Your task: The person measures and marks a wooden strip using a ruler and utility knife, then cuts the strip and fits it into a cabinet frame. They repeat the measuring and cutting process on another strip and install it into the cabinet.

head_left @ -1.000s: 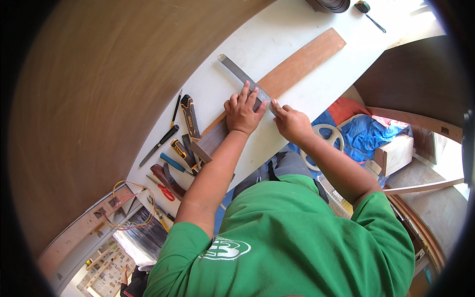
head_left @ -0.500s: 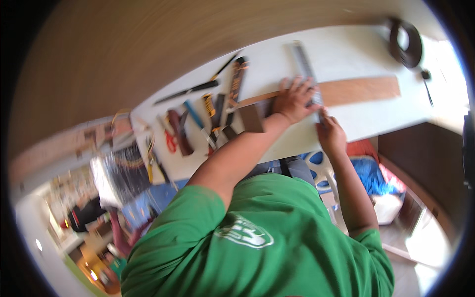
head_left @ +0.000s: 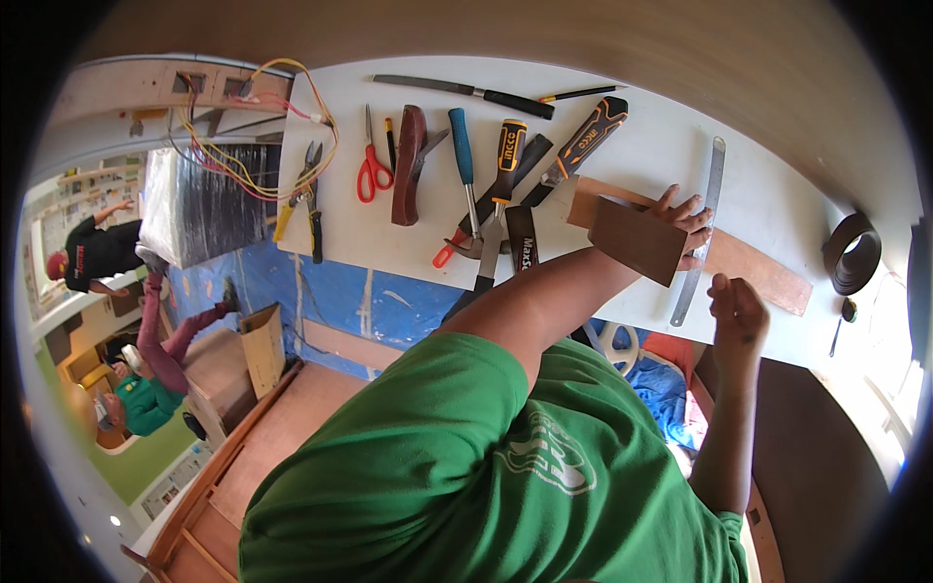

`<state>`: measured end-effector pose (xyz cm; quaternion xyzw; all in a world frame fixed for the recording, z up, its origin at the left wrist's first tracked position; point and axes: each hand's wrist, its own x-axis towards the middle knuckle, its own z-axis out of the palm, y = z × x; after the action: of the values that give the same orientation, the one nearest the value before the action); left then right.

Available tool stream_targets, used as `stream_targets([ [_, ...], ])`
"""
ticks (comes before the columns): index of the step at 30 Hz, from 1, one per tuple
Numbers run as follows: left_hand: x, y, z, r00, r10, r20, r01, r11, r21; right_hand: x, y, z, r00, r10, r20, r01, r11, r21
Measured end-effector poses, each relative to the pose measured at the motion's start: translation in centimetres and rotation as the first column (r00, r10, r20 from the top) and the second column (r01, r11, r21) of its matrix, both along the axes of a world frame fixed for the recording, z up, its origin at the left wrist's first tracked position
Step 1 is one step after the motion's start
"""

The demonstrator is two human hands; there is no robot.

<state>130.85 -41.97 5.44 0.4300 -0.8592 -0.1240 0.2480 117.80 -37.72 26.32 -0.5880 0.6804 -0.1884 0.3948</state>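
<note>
"Fingers first?"
"My left hand [head_left: 682, 216]: fingers fanned wide, tips reaching the left edge of the steel ruler [head_left: 713, 180]. Palm's hidden behind a brown block [head_left: 637, 238], so can't tell if it grips anything."
"Right?"
"My right hand [head_left: 740, 309]: raised just right of the ruler's lower end, fingers curled in, about half closed. Can't tell what, if anything, is inside."
"Wood?"
"Reddish-brown wood strip [head_left: 756, 266], crossing under the ruler, showing on both sides of it. The block sits left of the ruler, in front of the strip's left part."
"Writing?"
"Ruler: any markings too small to read. Left of it: orange-and-black cutter [head_left: 595, 134], lettering on the handle; farther left, chisel [head_left: 511, 148], dark lettering on orange; lower left, black flat piece [head_left: 521, 223], big white letters."
"Rest?"
"Far left of the ruler: blue-handled hammer [head_left: 462, 146], red-handled scissors [head_left: 374, 178], then a person in a black shirt [head_left: 105, 248], lettering on it. Right of the ruler: dark roll [head_left: 838, 251], tape measure [head_left: 849, 309] below. Below the ruler: my green shirt [head_left: 457, 418], white emblem."
</note>
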Motion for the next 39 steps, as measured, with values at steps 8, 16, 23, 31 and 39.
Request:
stream_targets([
  [8, -0.4, -0.3, -0.6, 0.990, 0.060, -0.130, -0.072, 0.994, -0.086, 10.6, -7.7, 6.1, 0.738, 0.675, 0.001, -0.662, 0.724, -0.193],
  [16, 0.0, -0.1, 0.0, 0.983, 0.061, -0.176, -0.073, 0.995, -0.063, 18.5, -16.4, -10.0, 0.047, 0.821, -0.568, -0.999, 0.043, -0.021],
  [23, 0.2, 0.0, 0.6, 0.981, 0.064, -0.182, -0.072, 0.997, -0.039, 19.7, -16.4, -12.7, -0.082, 0.803, -0.591, -0.997, -0.065, 0.051],
  [31, 0.9, -0.1, 1.8, 0.991, 0.084, -0.101, -0.085, 0.996, -0.001, 18.4, -16.3, -9.3, 0.056, 0.730, -0.681, -0.998, 0.032, -0.047],
  [39, 0.1, -0.3, 1.9, 0.986, 0.044, -0.164, -0.018, 0.988, 0.154, 8.9, -13.8, 0.4, 0.782, 0.568, -0.257, -0.559, 0.455, -0.693],
])
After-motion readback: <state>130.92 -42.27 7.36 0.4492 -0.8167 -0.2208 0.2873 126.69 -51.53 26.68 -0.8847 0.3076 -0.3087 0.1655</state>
